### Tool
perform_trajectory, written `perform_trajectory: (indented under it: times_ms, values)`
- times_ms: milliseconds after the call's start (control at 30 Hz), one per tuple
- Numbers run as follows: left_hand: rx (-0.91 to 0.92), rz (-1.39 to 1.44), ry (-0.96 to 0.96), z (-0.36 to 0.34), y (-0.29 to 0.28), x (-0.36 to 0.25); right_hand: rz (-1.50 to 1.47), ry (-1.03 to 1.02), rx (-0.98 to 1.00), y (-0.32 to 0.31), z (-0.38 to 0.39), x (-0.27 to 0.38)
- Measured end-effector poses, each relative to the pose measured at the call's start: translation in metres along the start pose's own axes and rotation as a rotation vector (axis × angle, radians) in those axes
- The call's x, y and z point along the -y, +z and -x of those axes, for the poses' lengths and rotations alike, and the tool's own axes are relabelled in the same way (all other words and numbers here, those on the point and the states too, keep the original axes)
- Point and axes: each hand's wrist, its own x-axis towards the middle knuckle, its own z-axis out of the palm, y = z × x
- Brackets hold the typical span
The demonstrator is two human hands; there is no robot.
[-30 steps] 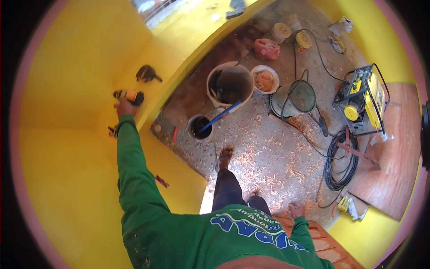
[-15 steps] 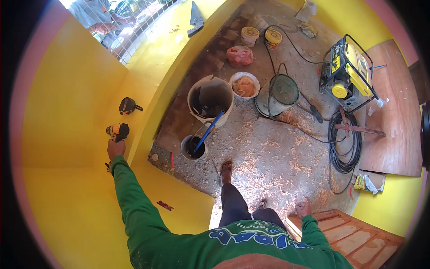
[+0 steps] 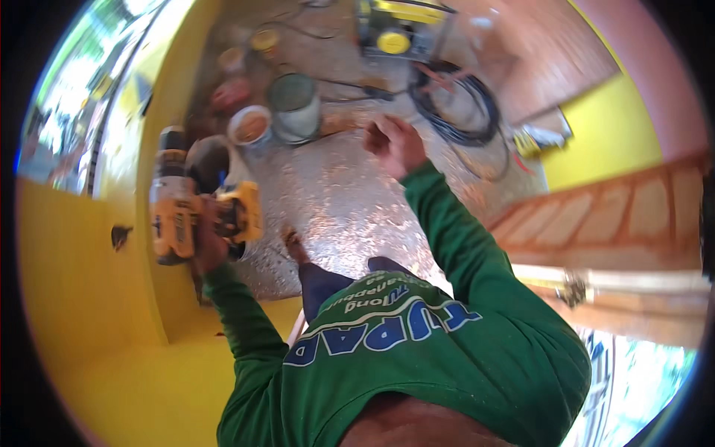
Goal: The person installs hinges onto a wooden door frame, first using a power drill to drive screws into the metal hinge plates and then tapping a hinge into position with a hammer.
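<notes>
My left hand (image 3: 212,235) grips a yellow and black cordless drill (image 3: 171,216), raised beside the yellow wall at left, its chuck pointing toward the top of the picture. My right hand (image 3: 395,145) is lifted over the debris-strewn floor, fingers loosely bent and apart, with nothing visible in them. Behind the drill, a large bucket (image 3: 208,156) is partly hidden. A smaller bucket with orange contents (image 3: 249,127) and a green-topped container (image 3: 294,108) stand between my hands, farther off. A small dark object (image 3: 119,237) lies on yellow surfacing left of the drill. The view is motion-blurred.
A yellow generator (image 3: 406,26) stands at the back, with a coiled cable (image 3: 484,112) near it and plywood (image 3: 558,48) to its right. A wooden panelled door (image 3: 611,212) is at right. A bright barred window (image 3: 71,100) is at upper left; small tubs (image 3: 264,41) sit farther back.
My left hand has lifted the drill off the left ledge and brought it rightward. My right hand has risen from low beside my leg. The view has turned.
</notes>
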Motion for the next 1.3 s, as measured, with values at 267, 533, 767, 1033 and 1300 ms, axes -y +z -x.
perform_trajectory:
  times_ms: [267,533,767,1033,1300]
  values:
    - [0.894,0.072,-0.067,0.201,0.258,-0.022,-0.431,-0.181,-0.003,-0.093,0.137,0.177]
    - [1.036,-0.123,0.084,0.224,0.318,-0.024,-0.545,-0.399,0.113,-0.120,0.207,0.213]
    - [1.145,-0.160,0.268,0.202,0.312,-0.022,-0.488,-0.528,0.122,-0.104,0.221,0.206]
    - [1.295,-0.028,0.127,0.182,0.302,-0.013,-0.376,-0.607,0.040,-0.099,0.227,0.191]
    - [1.387,-0.261,0.952,0.233,0.353,0.028,0.419,-0.796,-0.316,-0.182,0.262,0.200]
